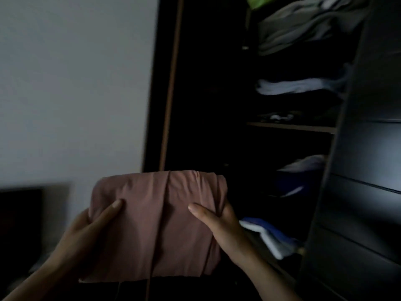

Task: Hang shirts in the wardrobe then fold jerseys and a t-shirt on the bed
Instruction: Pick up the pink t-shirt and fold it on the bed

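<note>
Gripping the soft, light folded pink garment (156,222) by its 2 side edges, both hands (91,227) (219,224) are pinching it before the wardrobe (217,105).

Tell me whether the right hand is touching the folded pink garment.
Touching. The head view shows the right hand gripping the folded pink garment at its right edge, thumb on top.

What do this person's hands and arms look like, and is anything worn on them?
Both the left hand and the right hand are bare: no gloves, and no rings, watch or bracelet show. The forearms are uncovered as far as the bottom edge of the picture, so no sleeves appear. Fingernails look short and unpainted, though the dim, blurred picture hides fine detail.
</note>
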